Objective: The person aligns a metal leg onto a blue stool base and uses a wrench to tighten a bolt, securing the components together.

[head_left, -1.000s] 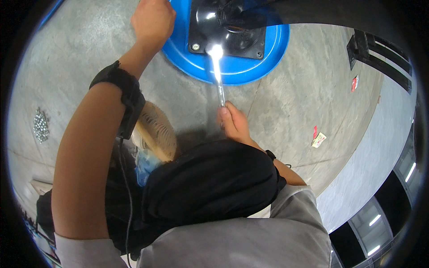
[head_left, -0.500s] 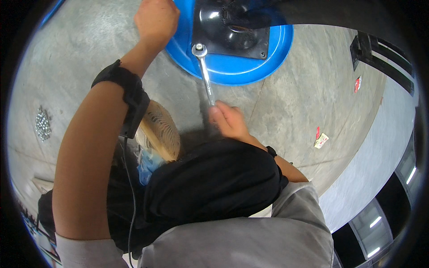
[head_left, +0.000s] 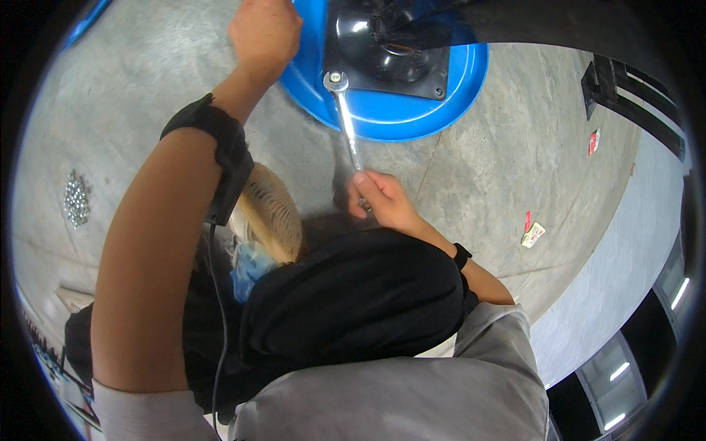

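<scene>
- Right hand grips the wrench near end; a loose hold could let it twist.
- Its far end sits around the bolt, black plate's near-left corner; tilting might slip it.
- Left hand, beside the blue base: grasp, I can't tell.

Open concrete floor right of the open-ended wrench; room for a hand to pass. Wrench shaft crosses the blue disc's near rim, barring sideways passage between right hand and bolt. Black plate's near right corner reachable from the near side. Black beam overhangs from upper right. Left hand blocks the disc's left edge. Shoe sole and knee limit approach from below.
</scene>
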Tool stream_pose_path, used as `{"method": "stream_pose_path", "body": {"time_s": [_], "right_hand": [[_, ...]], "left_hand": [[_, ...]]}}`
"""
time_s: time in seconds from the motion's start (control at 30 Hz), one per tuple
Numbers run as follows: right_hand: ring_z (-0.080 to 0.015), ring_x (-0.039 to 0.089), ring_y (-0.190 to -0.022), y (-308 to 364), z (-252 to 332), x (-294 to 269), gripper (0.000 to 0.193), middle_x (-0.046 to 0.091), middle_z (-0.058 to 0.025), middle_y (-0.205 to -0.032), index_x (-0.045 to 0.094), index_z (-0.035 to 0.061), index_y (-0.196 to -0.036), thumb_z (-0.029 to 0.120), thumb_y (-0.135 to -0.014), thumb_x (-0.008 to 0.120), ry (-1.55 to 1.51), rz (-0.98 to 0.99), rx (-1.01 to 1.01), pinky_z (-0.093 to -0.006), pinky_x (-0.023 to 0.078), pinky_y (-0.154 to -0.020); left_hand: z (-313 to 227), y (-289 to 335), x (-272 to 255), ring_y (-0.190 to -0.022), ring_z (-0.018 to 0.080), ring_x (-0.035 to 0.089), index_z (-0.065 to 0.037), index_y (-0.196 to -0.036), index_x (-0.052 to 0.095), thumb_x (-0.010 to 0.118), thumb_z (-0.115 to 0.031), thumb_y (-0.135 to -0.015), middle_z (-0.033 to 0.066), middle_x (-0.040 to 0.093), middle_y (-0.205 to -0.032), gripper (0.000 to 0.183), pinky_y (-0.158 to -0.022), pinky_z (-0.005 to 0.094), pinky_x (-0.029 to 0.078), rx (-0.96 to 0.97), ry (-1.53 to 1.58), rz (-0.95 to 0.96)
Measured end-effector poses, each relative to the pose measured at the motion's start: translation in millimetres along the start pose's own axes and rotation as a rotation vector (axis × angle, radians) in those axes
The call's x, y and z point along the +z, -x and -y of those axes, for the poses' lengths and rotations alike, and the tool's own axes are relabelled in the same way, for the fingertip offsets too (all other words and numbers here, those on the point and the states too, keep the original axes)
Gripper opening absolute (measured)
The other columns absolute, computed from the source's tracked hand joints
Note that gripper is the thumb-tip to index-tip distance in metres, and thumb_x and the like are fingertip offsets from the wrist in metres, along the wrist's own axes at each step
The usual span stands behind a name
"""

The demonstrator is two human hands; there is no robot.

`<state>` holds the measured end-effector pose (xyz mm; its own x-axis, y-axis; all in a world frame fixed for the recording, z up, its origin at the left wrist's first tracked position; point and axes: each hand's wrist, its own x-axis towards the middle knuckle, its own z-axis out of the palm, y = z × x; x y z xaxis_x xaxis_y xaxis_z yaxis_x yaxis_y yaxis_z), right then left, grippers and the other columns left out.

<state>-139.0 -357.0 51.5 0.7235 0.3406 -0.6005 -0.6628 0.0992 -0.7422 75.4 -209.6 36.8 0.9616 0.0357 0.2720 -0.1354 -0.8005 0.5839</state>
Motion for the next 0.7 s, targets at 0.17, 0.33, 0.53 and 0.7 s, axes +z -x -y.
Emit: {"method": "stream_pose_path", "body": {"time_s": [0.17, 0.33, 0.53, 0.7], "right_hand": [[-0.0083, 0.041, -0.052, 5.1, 15.1, -23.5, 0.038, 0.044, -0.0007, -0.058, 0.046, 0.0043, -0.070, 0.032, -0.095, 0.039, 0.065, 0.030, 0.076, -0.0229, 0.034, -0.050], [-0.0069, 0.035, -0.048, 10.1, 55.3, -61.9, 0.041, 0.042, 0.0014, -0.056, 0.047, 0.0079, -0.060, 0.035, -0.091, 0.049, 0.261, -0.057, 0.195, -0.0224, 0.028, -0.046], [-0.0042, 0.032, -0.046, -2.5, 82.6, -86.9, 0.036, 0.043, 0.0034, -0.050, 0.053, 0.0080, -0.053, 0.027, -0.081, 0.065, 0.216, -0.435, 0.230, -0.0212, 0.022, -0.044], [-0.0039, 0.033, -0.044, -18.0, 97.9, -105.2, 0.036, 0.044, 0.0029, -0.049, 0.056, 0.0070, -0.052, 0.029, -0.077, 0.070, 0.399, -0.419, 0.151, -0.0198, 0.021, -0.042]], "left_hand": [[1.0, 0.2, 2.9, -0.090, 0.0351, 0.056, -0.006, -0.114, 0.053, 0.040, 0.002, -0.078, 0.0158, 0.057, -0.097, 0.039, -0.078, 0.0416, 0.046, -0.007, -0.023, -0.008], [-3.3, 0.2, -7.9, -0.089, 0.0358, 0.056, -0.006, -0.114, 0.053, 0.040, 0.001, -0.078, 0.0159, 0.058, -0.098, 0.038, -0.077, 0.0415, 0.046, -0.027, -0.043, 0.032], [-6.0, 0.3, -4.7, -0.090, 0.0354, 0.056, -0.007, -0.116, 0.052, 0.040, 0.000, -0.078, 0.0153, 0.058, -0.101, 0.040, -0.077, 0.0411, 0.046, -0.005, 0.017, 0.003], [1.6, 4.4, 4.3, -0.092, 0.0349, 0.055, -0.007, -0.116, 0.051, 0.040, 0.000, -0.078, 0.0149, 0.058, -0.101, 0.041, -0.077, 0.0413, 0.046, 0.028, -0.037, -0.072]]}}
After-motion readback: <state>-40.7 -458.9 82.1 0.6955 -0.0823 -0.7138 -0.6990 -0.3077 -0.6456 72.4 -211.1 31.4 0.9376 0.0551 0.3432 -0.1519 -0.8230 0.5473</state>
